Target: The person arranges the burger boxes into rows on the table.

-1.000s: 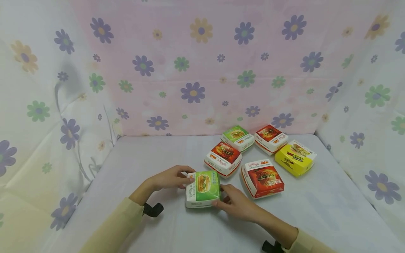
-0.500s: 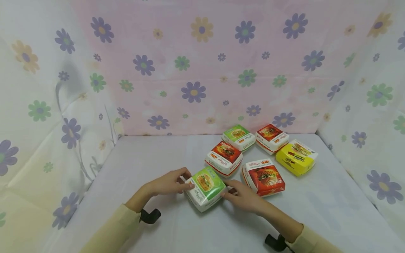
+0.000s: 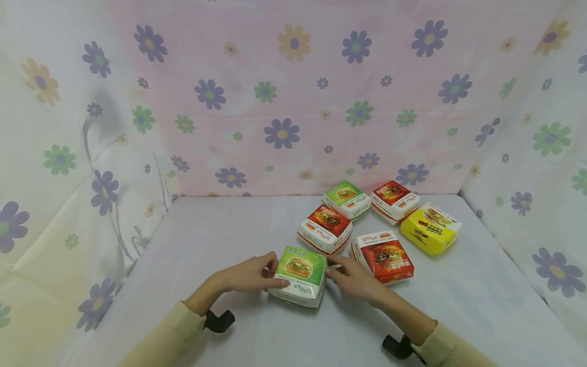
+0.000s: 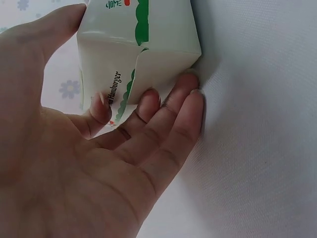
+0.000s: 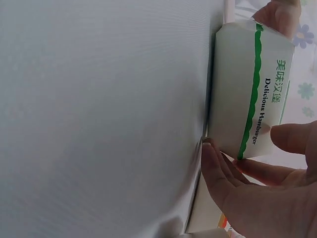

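A green-and-white hamburger box (image 3: 302,272) lies on the table between my two hands, its burger picture facing up and its lettered white strip nearest me. My left hand (image 3: 247,275) grips its left side, thumb on the top edge; in the left wrist view the bent fingers (image 4: 171,111) sit low against the box wall. On the opposite side my right hand (image 3: 353,279) holds the right edge. The right wrist view shows that thumb (image 5: 292,138) on the wall marked "Delicious Hamburger" and the fingers around the corner.
Behind and right stand more hamburger boxes: a red one (image 3: 326,228) close by, another red one (image 3: 384,256) beside my right hand, a green one (image 3: 346,199), a third red one (image 3: 394,201) and a yellow one (image 3: 430,229). Flowered cloth (image 3: 293,102) walls the white table (image 3: 229,219).
Between my hands the green box has turned counter-clockwise, its lettered strip going from the left side to the near side. Both hands shifted slightly with it; the other boxes stayed put.
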